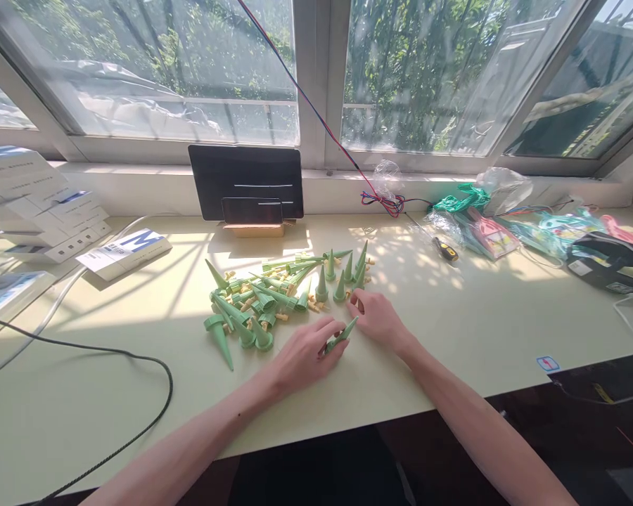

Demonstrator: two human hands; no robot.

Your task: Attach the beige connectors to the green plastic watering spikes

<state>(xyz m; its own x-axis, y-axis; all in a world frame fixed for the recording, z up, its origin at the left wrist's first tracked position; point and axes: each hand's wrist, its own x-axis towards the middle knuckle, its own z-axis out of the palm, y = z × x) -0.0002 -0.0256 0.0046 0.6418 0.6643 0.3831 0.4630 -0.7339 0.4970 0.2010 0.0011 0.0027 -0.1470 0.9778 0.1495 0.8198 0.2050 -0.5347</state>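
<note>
My left hand point(311, 349) is closed around a green plastic watering spike point(342, 336), its tip pointing up and to the right. Just beyond it, my right hand point(377, 316) has its fingers pinched together at the right edge of the pile; what they hold is hidden. Several more green cone-shaped spikes point(282, 299) lie heaped in front of my hands, with small beige valve pieces point(314, 306) among them. A few spikes point(321, 284) stand upright on their wide ends near my right fingers. One spike point(220, 341) lies apart at the near left.
A dark tablet point(245, 176) and a phone point(252, 210) lean on a stand at the back. White boxes point(126, 251) are at the left, with cables point(152, 360). A screwdriver point(445, 249), plastic bags point(488, 235) and a black pouch point(609, 263) lie at the right.
</note>
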